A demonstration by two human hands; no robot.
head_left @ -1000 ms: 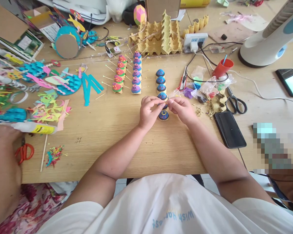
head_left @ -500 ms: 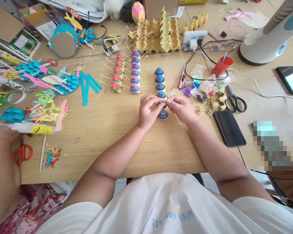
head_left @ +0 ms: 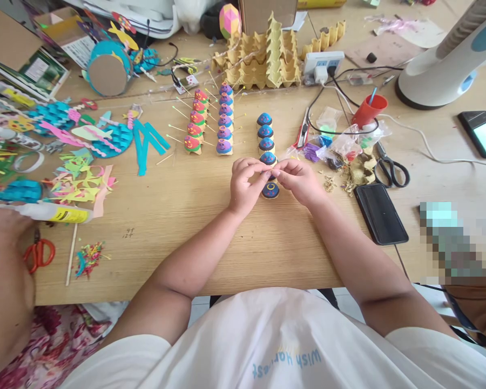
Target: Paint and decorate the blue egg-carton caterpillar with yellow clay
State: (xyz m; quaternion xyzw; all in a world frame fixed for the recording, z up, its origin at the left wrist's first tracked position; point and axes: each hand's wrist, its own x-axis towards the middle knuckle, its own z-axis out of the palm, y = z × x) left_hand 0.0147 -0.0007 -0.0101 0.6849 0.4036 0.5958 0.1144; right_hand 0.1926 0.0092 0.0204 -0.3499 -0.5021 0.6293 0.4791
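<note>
My left hand [head_left: 246, 182] and my right hand [head_left: 297, 181] meet fingertip to fingertip above a row of blue-topped egg-carton cups [head_left: 266, 132]. Both are closed in a pinch; whatever sits between the fingertips is too small and covered to name. Nearest to me, the front cup [head_left: 270, 190] carries a yellow ring-like shape and small red marks on its dark blue top. My fingers partly hide the cup just behind it. To the left stand two more rows of painted cups, one red and green [head_left: 195, 129], one purple and blue [head_left: 224, 133], with thin sticks poking out.
Right of the row lie a red utility knife [head_left: 303, 128], bagged clay [head_left: 345, 141], black scissors [head_left: 391, 170] and a black phone [head_left: 381, 214]. A red cup [head_left: 369, 111] stands behind. At left are paper scraps [head_left: 81, 178], a glue bottle [head_left: 65, 212] and another person's arm [head_left: 8, 281].
My fingertips have drawn closer together, and the yellow bit glimpsed between them is now mostly covered. Both hands stay over the same cup; the other things lie as before.
</note>
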